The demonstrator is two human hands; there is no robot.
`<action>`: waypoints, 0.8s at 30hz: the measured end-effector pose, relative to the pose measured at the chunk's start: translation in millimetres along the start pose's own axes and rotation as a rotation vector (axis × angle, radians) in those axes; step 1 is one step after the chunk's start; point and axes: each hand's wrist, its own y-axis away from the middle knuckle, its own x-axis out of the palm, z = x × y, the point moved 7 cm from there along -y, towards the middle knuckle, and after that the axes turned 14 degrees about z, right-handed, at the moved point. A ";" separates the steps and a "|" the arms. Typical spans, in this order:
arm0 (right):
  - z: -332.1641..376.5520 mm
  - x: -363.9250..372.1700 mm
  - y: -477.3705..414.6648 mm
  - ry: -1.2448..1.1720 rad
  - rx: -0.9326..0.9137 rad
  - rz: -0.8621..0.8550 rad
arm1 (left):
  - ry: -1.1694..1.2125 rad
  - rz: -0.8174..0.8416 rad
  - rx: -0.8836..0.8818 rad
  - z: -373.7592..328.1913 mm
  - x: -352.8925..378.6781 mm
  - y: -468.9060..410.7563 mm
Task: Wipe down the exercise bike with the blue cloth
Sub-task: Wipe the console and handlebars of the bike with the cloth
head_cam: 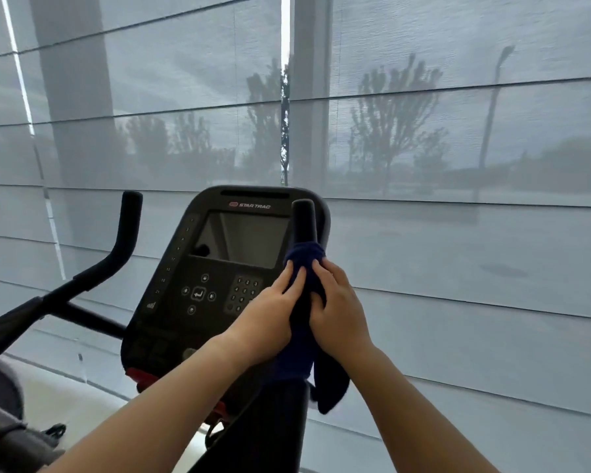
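Note:
A black exercise bike stands in front of me, its console (226,268) with a dark screen and keypad facing me. The right handlebar (304,220) rises upright beside the console. A dark blue cloth (304,257) is wrapped around that bar below its tip, and its loose end hangs down by the bike's post. My left hand (270,312) presses the cloth from the left, and my right hand (338,308) clasps it from the right. Both hands grip the cloth around the bar. The left handlebar (123,240) stands bare at the left.
Sheer grey window blinds (458,131) fill the whole view close behind the bike, with trees dimly visible outside. Part of another grey machine (0,397) sits at the lower left. A pale floor strip (82,404) runs under the blinds.

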 end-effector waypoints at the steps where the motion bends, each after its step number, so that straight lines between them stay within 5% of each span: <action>1: 2.5 1.1 5.3 0.019 0.024 0.015 | 0.010 0.023 -0.014 1.3 1.6 5.1; 11: 62.3 14.0 69.2 0.223 0.172 0.156 | 0.031 0.238 0.023 -7.4 6.0 88.4; 18: 90.1 3.7 127.1 0.182 0.286 0.069 | -0.192 0.216 0.103 -42.3 4.4 134.3; 24: 97.0 6.9 143.6 0.108 0.187 -0.042 | -0.127 0.129 0.127 -40.8 1.3 147.7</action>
